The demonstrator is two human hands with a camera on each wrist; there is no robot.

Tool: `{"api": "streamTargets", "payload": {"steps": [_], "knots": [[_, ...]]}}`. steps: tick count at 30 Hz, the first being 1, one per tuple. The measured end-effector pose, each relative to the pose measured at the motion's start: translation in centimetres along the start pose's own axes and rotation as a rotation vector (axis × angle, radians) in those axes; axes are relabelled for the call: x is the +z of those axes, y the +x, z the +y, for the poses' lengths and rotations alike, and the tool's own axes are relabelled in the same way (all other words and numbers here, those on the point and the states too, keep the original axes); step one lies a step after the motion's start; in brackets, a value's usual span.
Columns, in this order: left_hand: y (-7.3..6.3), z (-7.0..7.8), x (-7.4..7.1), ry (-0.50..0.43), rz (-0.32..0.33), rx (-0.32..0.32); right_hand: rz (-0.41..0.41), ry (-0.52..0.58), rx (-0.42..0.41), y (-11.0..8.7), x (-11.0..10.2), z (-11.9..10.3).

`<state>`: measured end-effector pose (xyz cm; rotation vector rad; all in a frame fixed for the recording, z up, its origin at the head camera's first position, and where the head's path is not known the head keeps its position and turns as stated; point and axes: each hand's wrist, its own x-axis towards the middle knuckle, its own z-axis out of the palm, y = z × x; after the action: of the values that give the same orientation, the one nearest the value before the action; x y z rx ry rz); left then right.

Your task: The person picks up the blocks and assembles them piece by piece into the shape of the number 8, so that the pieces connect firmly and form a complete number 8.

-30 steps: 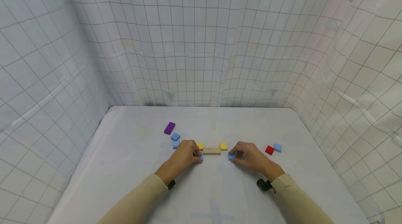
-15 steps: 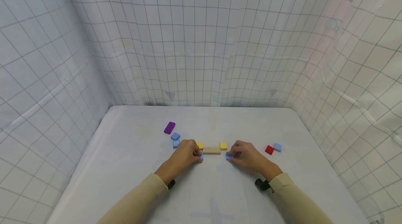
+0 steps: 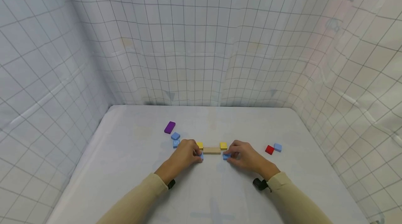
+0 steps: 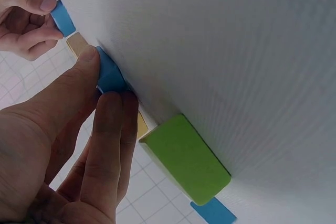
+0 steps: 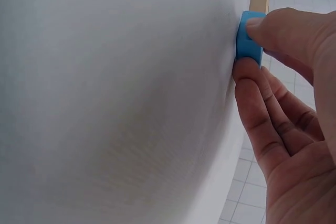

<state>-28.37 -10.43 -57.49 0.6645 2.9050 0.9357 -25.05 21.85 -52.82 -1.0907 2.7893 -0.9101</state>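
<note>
My left hand (image 3: 184, 153) pinches a small blue block (image 4: 109, 73) between thumb and fingers, at the left end of a plain wooden block (image 3: 211, 150). At that wooden block's right end, my right hand (image 3: 246, 156) pinches another blue block (image 5: 249, 35) down on the white tabletop. Two yellow blocks stand just behind: the left yellow block (image 3: 199, 145) is partly covered by my left hand, while the right yellow block (image 3: 223, 146) shows fully. A green block (image 4: 186, 158) sits beside my left fingers in the left wrist view; in the head view that hand hides it.
Left of my left hand lie a blue block marked 5 (image 3: 176, 143), another blue block (image 3: 175, 136) and a purple block (image 3: 170, 127). Off to the right are a red block (image 3: 269, 150) and a blue block (image 3: 277, 147). Gridded white curtains (image 3: 201, 42) enclose the table.
My right hand has moved a short way left with its blue block, bringing it up to the wooden block's right end. The left hand has stayed in place.
</note>
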Motion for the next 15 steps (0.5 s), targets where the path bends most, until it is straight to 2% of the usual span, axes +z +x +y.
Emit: {"api": "streamTargets", "payload": {"steps": [15], "knots": [[0.14, -0.31, 0.18, 0.003, 0.000, -0.001, 0.007, -0.015, -0.044, 0.63, 0.42, 0.18]]}}
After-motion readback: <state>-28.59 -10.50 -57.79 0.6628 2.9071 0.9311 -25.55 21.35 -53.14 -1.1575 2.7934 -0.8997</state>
